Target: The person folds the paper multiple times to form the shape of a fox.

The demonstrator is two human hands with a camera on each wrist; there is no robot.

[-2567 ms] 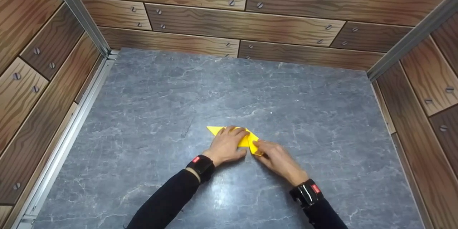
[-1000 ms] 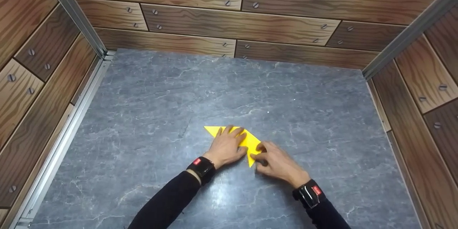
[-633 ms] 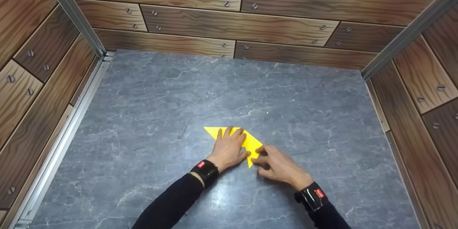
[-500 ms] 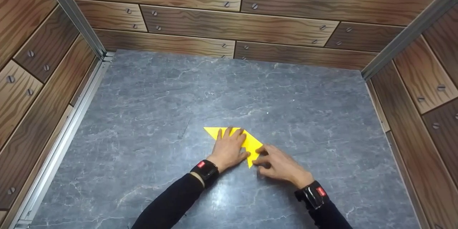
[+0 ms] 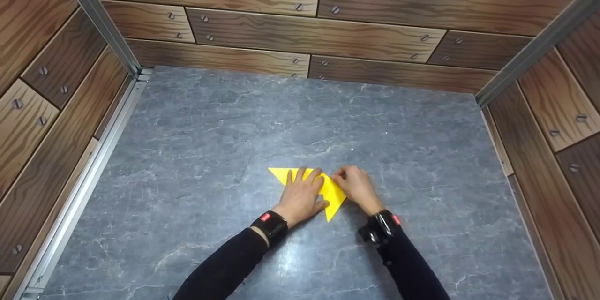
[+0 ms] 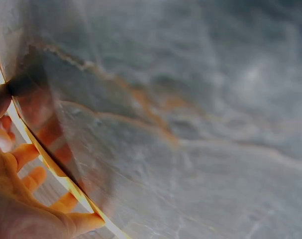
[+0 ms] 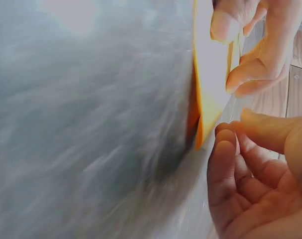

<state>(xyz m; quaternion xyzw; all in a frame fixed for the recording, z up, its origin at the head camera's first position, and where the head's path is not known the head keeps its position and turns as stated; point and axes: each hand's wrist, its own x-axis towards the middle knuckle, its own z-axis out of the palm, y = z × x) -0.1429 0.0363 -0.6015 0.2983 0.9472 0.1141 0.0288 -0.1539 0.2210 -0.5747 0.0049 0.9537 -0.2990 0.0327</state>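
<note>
A folded piece of yellow paper (image 5: pixel 331 193) lies on the grey surface, with one sharp point toward the left and another toward me. My left hand (image 5: pixel 300 197) rests on its middle, fingers spread and straight, covering part of it. In the left wrist view those fingers (image 6: pixel 61 203) reach along the paper's surface. At the paper's upper right slanted edge is my right hand (image 5: pixel 360 187), thumb and forefinger brought together. The right wrist view shows the other fingers of this right hand (image 7: pixel 255 181) curled, with nothing visible between them, just beyond the paper's corner (image 7: pixel 205 132).
Grey marbled tabletop (image 5: pixel 211 122) spreads around the hands. Wood-patterned panels (image 5: pixel 262 23) enclose it at the back, left and right, with metal profiles (image 5: pixel 101 23) at the corners. A metal rail (image 5: pixel 89 173) runs along the left edge.
The paper's right part, folded up under the right fingers earlier, now lies flatter with a point toward me. My right hand has moved from the lower right edge up to the upper right edge.
</note>
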